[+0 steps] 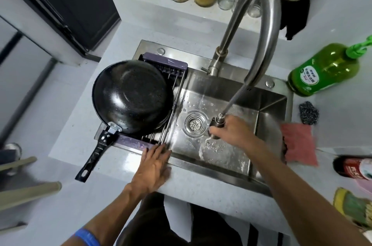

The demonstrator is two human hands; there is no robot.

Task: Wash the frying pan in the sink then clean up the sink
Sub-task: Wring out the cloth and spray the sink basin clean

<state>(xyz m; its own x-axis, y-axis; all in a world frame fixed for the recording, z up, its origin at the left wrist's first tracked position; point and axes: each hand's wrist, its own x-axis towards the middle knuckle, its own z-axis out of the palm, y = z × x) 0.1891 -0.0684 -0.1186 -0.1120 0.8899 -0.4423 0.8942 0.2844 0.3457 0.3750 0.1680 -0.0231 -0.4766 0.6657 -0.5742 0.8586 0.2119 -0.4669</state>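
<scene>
from the head view, the black round non-stick frying pan (130, 95) lies upside down, beaded with water, on the purple-ended wire drying rack (167, 65) across the left part of the stainless steel sink (267, 102), its black handle (94, 155) reaching over the white counter (201, 185), so the washing looks done and the sink clean-up is in hand. the right hand (231, 130) grips the pull-out steel spray head (216, 128) on its hose from the curved steel tap (261, 24), water splashing on the basin floor near the round drain strainer (194, 124). the left hand (155, 163) rests flat with straight fingers on the sink's front edge beside the rack. next, i judge, sweep the spray round the walls and corners toward the drain
</scene>
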